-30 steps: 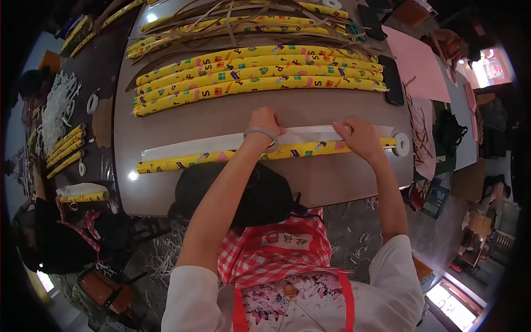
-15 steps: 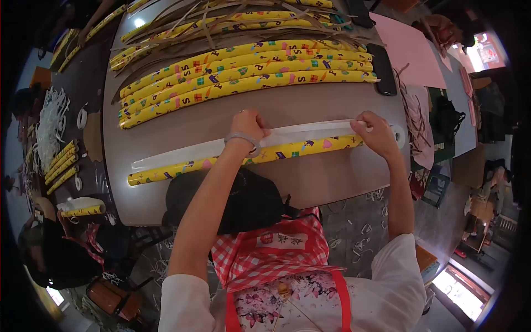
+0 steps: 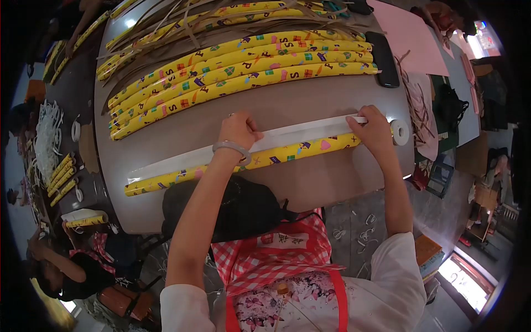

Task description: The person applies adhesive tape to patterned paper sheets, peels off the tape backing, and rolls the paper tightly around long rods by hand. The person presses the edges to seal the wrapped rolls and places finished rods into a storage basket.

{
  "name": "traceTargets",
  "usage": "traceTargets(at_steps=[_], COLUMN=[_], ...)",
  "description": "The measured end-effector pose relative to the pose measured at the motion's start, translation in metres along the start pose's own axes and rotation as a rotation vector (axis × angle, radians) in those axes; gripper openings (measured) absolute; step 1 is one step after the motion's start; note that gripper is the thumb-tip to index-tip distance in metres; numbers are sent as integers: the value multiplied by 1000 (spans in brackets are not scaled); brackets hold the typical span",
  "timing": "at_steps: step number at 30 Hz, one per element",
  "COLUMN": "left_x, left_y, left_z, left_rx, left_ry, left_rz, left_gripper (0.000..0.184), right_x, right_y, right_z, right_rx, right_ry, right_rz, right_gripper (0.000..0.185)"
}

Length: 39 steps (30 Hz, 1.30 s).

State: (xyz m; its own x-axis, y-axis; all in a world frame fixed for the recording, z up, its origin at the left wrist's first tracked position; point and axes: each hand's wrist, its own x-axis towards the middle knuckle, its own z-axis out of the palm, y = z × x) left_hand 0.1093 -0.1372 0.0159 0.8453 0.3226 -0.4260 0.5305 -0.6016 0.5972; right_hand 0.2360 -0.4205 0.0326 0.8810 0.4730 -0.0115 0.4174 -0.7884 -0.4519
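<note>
- The yellow printed sheet (image 3: 276, 158) lies across the near part of the table (image 3: 326, 99), its near side rolled into a tube, its white flap (image 3: 204, 156) spread along the far side; small coloured pictures mark the yellow.
- The right hand (image 3: 373, 130) pinches a white strip (image 3: 326, 124) between thumb and fingers, near the sheet's right end.
- The left hand (image 3: 239, 130), a bracelet (image 3: 232, 147) at its wrist, rests on the flap with curled fingers; whether it grips the strip I cannot tell.
- A white tape roll (image 3: 399, 133) sits just beside the right hand, its round core visible.
- Beyond, yellow rolls (image 3: 243, 80) lie side by side, with the letters S and P readable among the pictures.
- Open tabletop runs between these rolls and the flap, and between the tube and the table's near edge.
- A black object (image 3: 221, 207) overlaps that near edge.
- The red checked apron (image 3: 276, 264) bears a label (image 3: 283, 240) with dark characters, too small to read.
- A black slab (image 3: 385, 59) stands by the rolls' right ends; brown strips (image 3: 191, 33) lie over the farther ones.
- At left, a co-worker in black (image 3: 77, 282) sits near another yellow roll (image 3: 87, 221).
</note>
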Motion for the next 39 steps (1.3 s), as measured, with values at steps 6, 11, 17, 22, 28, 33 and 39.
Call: traceTargets(at_steps=[6, 11, 17, 22, 28, 33, 39], left_x=[-1, -1, -2, -1, -1, -1, -1], left_y=[-1, 0, 0, -4, -3, -2, -5], left_z=[1, 0, 0, 2, 2, 1, 3], left_rx=[-41, -32, -44, -38, -48, -53, -45], left_ry=[6, -5, 4, 21, 13, -5, 30], left_rz=[-12, -39, -16, 10, 8, -19, -1], left_gripper=[21, 22, 23, 23, 23, 24, 24], right_x=[0, 0, 0, 0, 0, -1, -1], right_y=[0, -1, 2, 2, 0, 0, -4], right_z=[4, 7, 12, 14, 14, 14, 14], right_rx=[-56, -102, -189, -159, -155, -133, -182], right_ry=[5, 29, 52, 74, 69, 58, 70], right_rz=[23, 38, 22, 17, 43, 68, 28], right_gripper=[28, 30, 28, 28, 29, 29, 28])
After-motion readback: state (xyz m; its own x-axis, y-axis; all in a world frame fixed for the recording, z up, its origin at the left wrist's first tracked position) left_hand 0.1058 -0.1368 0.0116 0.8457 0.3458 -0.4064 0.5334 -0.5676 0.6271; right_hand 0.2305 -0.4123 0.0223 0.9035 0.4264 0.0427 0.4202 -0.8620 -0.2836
